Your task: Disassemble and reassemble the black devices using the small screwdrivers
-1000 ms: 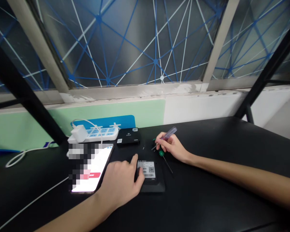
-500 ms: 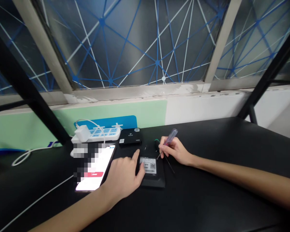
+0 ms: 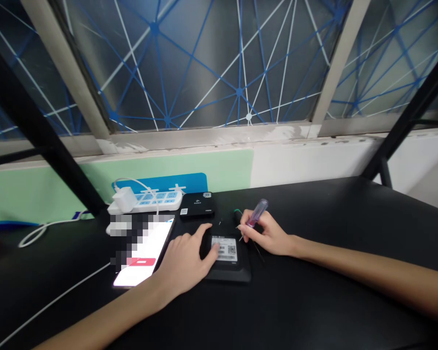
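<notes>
A small black box (image 3: pixel 229 265) with a white barcode label lies bottom-up on the black table (image 3: pixel 314 301). My left hand (image 3: pixel 184 262) rests on its left edge, forefinger and thumb spread against it. My right hand (image 3: pixel 268 233) is closed on a screwdriver with a clear purple handle (image 3: pixel 256 213); its tip points down at the box's upper right corner. A green-handled screwdriver (image 3: pixel 238 214) lies on the table just behind my right hand, partly hidden by it.
A lit phone (image 3: pixel 144 255) lies left of the box. Behind it are a white power strip (image 3: pixel 149 200) with a charger plugged in, and a second black box (image 3: pixel 197 204). White cables run off to the left. Black frame posts stand at both sides.
My right hand has brought the purple screwdriver from behind the box to its upper right corner. My left hand has stayed on the box, its forefinger now curled lower.
</notes>
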Available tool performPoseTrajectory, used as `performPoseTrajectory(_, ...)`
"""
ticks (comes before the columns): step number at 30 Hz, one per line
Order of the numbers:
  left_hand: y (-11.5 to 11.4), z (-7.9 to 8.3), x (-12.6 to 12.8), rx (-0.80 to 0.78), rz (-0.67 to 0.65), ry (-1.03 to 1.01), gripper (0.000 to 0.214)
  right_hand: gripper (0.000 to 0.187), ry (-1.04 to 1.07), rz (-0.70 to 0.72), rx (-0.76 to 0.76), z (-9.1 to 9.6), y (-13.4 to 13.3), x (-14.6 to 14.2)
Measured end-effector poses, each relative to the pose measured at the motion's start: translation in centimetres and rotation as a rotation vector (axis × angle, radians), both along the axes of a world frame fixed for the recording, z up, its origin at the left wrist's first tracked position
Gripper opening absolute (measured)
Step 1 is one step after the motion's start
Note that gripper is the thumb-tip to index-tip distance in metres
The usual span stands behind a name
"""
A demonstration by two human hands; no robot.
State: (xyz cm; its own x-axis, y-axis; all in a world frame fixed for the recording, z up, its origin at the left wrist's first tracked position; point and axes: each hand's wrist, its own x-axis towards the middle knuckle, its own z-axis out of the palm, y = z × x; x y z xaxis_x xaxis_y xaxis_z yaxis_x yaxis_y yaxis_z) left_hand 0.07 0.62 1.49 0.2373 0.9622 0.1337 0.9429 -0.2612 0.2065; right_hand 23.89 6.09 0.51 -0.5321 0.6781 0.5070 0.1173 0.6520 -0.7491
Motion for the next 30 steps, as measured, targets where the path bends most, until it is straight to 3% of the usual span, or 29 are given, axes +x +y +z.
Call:
performPoseTrajectory(8, -0.03, -0.11, -0.14, -0.017, -0.062, -0.095, 0.048, 0.016, -0.117, -0.022, 0.157, -0.05, -0.11, 0.12)
performPoseTrajectory(15, -0.10, -0.40, -0.15, 0.039, -0.075, 0.052, 0.052, 0.019, -0.099, -0.032, 0.123, 0.06, -0.06, -0.12)
performPoseTrajectory(26, -0.36, 0.25, 0.11, 0.070, -0.090, 0.184, 0.050, 0.034, 0.037, -0.069, -0.159, -0.11, 0.71, -0.25)
performPoseTrajectory(30, -0.30, 0.22, 0.14, 0.087, -0.082, 0.201, 0.050, 0.035, 0.042, -0.063, -0.194, -0.06, 0.64, -0.32)
